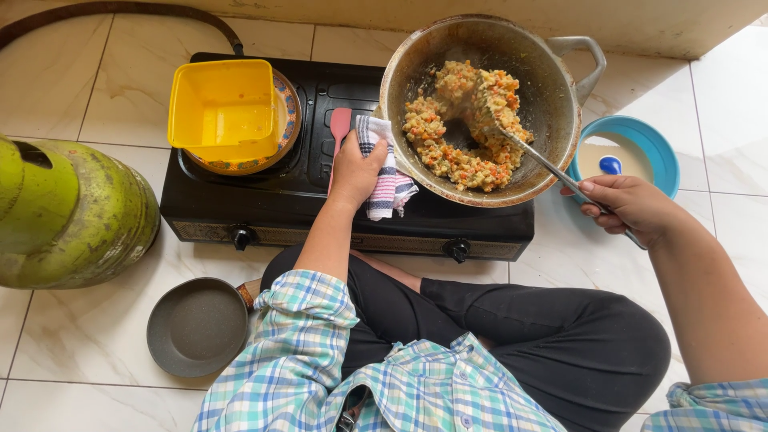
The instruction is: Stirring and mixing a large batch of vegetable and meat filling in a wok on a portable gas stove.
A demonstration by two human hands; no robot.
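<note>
At far left a green gas cylinder lies on the tiled floor, with a grey pan just in front of it. On the left burner of the black stove a yellow tub sits on a patterned plate.

The left hand is closed on a striped cloth pressed against the rim of the wok, which rests tilted on the right burner. The wok looks heavy, stiff and probably hot, so the cloth-padded rim is the sound place to grip.

The right hand is curled shut around the handle of a metal spoon, whose bowl is buried in the crumbly orange-flecked food.

A blue bowl stands on the floor just right of the wok.
</note>
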